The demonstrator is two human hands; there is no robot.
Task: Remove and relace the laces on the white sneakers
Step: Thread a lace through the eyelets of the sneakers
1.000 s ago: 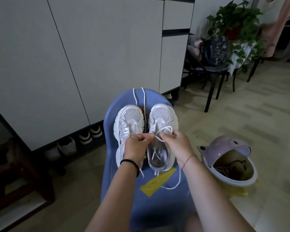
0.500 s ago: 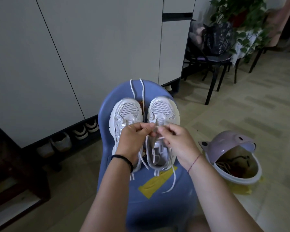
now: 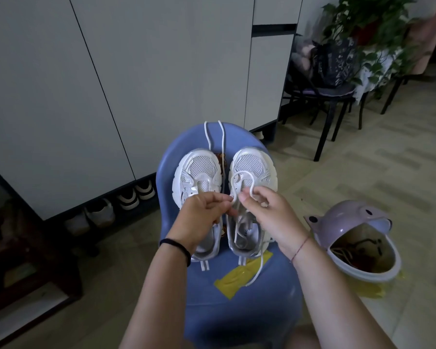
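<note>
Fingers [image 3: 219,199] of left hand [image 3: 202,217] and right hand [image 3: 275,217] are pinched on the white lace [image 3: 244,175] of the centre-right sneaker [image 3: 252,162]. Toe-eyelet threading is judged in hand, with slack to be drawn through next.

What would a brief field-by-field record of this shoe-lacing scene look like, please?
Support: blue plastic chair
Left grip: left hand pinches the white shoelace
Right grip: right hand pinches the same lace
Laced shoe: right-side white mesh sneaker, lace looped over its front
Other shoe: left-side white mesh sneaker, no lace visible in it
Spare lace: second white lace lying over the chair's back edge
Nearby: lilac plastic bin on floor
</note>
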